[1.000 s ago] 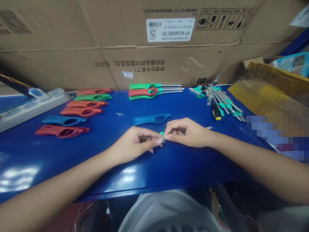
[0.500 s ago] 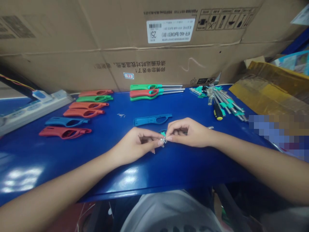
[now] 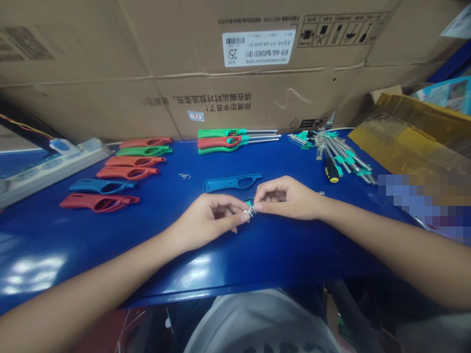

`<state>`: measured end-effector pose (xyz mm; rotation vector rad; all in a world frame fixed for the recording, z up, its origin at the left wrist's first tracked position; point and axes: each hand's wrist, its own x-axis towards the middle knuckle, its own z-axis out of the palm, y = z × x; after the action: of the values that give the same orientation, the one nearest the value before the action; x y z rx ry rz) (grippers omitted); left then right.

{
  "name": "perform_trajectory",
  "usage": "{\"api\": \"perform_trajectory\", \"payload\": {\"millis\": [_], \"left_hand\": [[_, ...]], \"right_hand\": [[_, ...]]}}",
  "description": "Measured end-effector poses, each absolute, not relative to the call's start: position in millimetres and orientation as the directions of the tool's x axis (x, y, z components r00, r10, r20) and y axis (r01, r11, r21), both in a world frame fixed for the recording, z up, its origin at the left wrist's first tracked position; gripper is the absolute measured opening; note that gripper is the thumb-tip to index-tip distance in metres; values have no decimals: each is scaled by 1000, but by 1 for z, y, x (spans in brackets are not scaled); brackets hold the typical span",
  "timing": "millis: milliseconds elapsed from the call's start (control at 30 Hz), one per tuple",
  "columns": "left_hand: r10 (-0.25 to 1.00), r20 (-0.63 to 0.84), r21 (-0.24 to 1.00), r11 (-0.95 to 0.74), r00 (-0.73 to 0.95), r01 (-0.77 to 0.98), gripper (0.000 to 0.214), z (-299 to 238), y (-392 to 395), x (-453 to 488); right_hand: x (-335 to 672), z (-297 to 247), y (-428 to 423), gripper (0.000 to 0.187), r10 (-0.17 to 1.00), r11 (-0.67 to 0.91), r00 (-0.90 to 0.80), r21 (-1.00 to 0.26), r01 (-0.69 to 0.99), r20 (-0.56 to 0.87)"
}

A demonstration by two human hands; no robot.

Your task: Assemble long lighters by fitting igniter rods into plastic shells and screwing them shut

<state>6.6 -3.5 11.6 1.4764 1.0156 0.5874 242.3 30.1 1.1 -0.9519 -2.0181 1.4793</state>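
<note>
white power strip (image 3: 40,166), far left on blue worktop (image 3: 312,250). beside it, six lighter shells (image 3: 110,172) in red, orange, green, blue. small white bits (image 3: 184,175) lying loose. left hand (image 3: 209,220), thumb and forefinger pinching small pale parts (image 3: 250,212). three lighters with metal tubes (image 3: 219,142) behind. blue half-shell (image 3: 230,183) just beyond fingers. right hand (image 3: 290,198), fingertips closed on right end of same parts, exact shape too small to tell. farther right, black-and-yellow screwdriver (image 3: 331,171) against piled metal tubes with teal pieces (image 3: 340,151).
</note>
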Motion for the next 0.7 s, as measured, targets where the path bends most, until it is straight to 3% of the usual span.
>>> {"api": "perform_trajectory", "payload": {"millis": [700], "left_hand": [[881, -201, 969, 116, 427, 216, 27, 7, -5, 8]], "right_hand": [[239, -1, 23, 26, 762, 264, -648, -924, 276, 25]]}}
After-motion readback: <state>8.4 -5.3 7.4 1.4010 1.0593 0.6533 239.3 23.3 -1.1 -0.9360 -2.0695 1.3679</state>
